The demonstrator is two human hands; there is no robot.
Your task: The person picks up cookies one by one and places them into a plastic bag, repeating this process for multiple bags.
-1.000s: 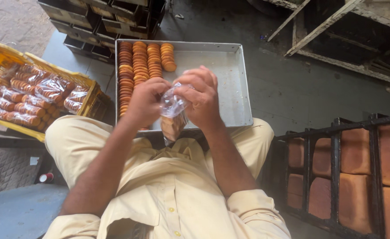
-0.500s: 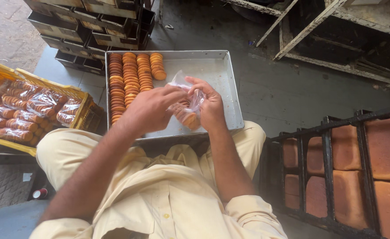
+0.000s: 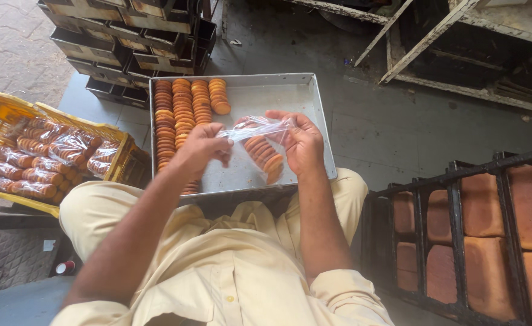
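A clear plastic bag (image 3: 260,142) holding a row of round orange-brown biscuits is stretched between both hands above a grey metal tray (image 3: 266,96). My left hand (image 3: 200,148) pinches the bag's open end on the left. My right hand (image 3: 301,142) cradles the filled part from the right. On the tray's left side lie several rows of loose biscuits (image 3: 184,111), stacked on edge. I sit with the tray in front of my knees.
A yellow plastic crate (image 3: 12,108) of filled biscuit bags (image 3: 42,157) stands at left. Stacked dark metal tins (image 3: 127,42) sit behind the tray. A black rack (image 3: 459,229) with brown loaves stands at right, and a wooden frame (image 3: 417,42) at the back right.
The bag has been turned from hanging upright to lying slantwise over the tray, its top pulled out to the left. Both hands have spread apart.
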